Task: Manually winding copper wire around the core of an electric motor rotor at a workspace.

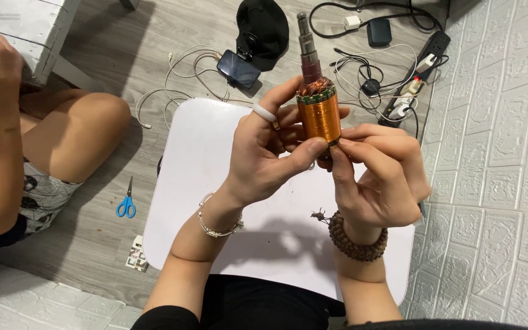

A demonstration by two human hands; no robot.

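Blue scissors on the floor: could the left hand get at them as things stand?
Probably not right away. The left hand is wrapped around the copper-wound motor rotor, sharing it with the right hand. The scissors lie open on the floor left of the white table, nothing covering them.
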